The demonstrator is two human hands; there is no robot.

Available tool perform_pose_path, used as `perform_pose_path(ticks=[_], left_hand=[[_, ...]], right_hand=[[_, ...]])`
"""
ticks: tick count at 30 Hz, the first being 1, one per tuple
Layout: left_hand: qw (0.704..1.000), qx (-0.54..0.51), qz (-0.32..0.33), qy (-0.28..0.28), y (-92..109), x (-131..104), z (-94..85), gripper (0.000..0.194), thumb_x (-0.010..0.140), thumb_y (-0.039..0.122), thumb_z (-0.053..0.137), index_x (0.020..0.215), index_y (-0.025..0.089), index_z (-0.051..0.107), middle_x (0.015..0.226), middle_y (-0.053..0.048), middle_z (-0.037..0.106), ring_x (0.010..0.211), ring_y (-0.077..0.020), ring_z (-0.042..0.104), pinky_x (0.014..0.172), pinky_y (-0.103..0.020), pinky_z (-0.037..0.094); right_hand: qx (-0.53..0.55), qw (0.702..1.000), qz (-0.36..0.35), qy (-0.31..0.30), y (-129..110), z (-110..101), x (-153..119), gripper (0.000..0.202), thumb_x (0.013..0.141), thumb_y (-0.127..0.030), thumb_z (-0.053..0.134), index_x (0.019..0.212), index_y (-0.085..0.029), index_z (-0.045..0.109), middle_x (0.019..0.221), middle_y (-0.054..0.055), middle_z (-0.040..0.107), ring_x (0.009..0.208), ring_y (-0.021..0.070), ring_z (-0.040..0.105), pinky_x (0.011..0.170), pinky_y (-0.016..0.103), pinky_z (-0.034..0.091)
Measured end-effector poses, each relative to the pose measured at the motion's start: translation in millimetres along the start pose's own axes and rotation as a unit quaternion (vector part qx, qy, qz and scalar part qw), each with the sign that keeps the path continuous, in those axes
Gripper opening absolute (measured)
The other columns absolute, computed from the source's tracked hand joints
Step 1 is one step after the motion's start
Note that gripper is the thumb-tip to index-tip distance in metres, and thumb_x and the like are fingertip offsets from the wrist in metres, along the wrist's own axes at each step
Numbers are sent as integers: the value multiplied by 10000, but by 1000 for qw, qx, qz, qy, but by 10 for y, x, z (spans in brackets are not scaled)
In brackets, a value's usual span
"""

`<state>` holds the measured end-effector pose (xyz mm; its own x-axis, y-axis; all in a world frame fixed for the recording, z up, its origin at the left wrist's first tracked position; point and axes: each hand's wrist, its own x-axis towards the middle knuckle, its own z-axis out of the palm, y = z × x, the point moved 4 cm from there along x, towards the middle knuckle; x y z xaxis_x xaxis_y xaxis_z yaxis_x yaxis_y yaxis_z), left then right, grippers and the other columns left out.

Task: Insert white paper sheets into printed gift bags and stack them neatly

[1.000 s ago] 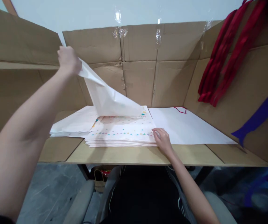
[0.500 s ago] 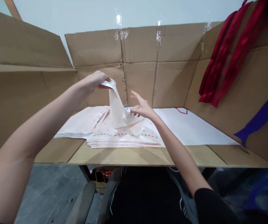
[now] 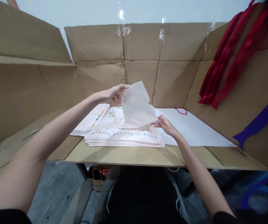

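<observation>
A plain white sheet (image 3: 137, 107), thin and limp like paper or light cloth, is held up at a slant over a pile. My left hand (image 3: 115, 93) pinches its upper left edge between thumb and fingers. At the lower right corner, my right hand (image 3: 166, 125) grips the same sheet. Beneath it lies a neat stack of white sheets (image 3: 124, 141) printed with small coloured triangles. Another pile of white sheets (image 3: 83, 124) sits to the left, partly behind my left forearm.
Cardboard panels (image 3: 96, 46) wall in the table at the back and sides. A large white sheet (image 3: 194, 130) covers the right part, with a thin red cord (image 3: 182, 112) on it. Red ribbons (image 3: 227, 62) and a blue ribbon (image 3: 257, 124) hang at right.
My left hand has moved right and slightly down with the sheet, which is now spread out flatter. My right hand has shifted right and down and closed on the sheet's corner.
</observation>
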<state>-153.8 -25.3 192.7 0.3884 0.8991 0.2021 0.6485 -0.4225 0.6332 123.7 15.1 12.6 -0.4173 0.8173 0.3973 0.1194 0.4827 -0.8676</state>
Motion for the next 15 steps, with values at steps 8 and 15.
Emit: perform_pose_path(ticks=[8, 15], left_hand=[[900, 416, 123, -41, 27, -90, 699, 266, 733, 199, 516, 958, 215, 656, 963, -37, 651, 856, -173, 586, 667, -248, 398], [885, 456, 92, -19, -112, -174, 1574, 310, 797, 170, 443, 1030, 94, 633, 991, -159, 635, 799, -267, 637, 633, -349, 469]], right_hand=[[-244, 966, -9, 90, 51, -388, -60, 186, 861, -364, 387, 929, -201, 446, 965, 81, 587, 932, 245, 567, 923, 495, 419], [-172, 983, 27, -55, -204, 88, -12, 421, 882, -407, 312, 838, -175, 661, 1070, 73, 637, 1077, 232, 537, 1034, 408, 333]])
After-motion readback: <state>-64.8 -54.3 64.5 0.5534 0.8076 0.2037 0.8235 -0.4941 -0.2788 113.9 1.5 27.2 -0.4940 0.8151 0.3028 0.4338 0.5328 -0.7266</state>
